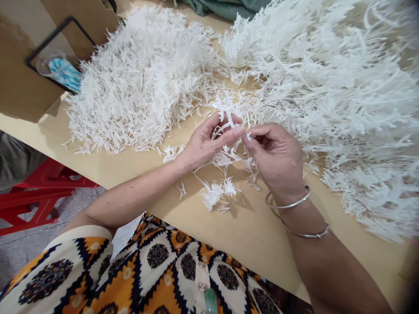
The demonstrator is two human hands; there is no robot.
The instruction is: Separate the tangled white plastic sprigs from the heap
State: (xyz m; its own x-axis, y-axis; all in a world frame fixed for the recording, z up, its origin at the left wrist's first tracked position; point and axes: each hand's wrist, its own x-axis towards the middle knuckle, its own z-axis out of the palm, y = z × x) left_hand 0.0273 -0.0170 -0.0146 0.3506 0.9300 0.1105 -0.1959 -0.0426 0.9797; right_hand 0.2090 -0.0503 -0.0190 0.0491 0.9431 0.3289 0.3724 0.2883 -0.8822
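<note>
A white, branched plastic-looking sprig [228, 118] is held up between the thumb and fingers of my left hand [209, 139]. Just beside it, my right hand [278, 152] is closed in a pinch on a small white forked tip [249, 136] at the sprig's lower end. Whether that tip is still joined to the sprig cannot be made out. Below the hands, a small cluster of loose white bits [218, 192] lies on the tan table [157, 179]. More sprig parts lie under my fingers, partly hidden.
A heap of short white pieces [140, 78] spreads at left; a larger heap of longer white sprigs [334, 87] fills the right. A cardboard box [16, 61], a black frame [31, 61] and a clear cup [42, 65] stand far left. Red stools [42, 200] are beyond the table edge.
</note>
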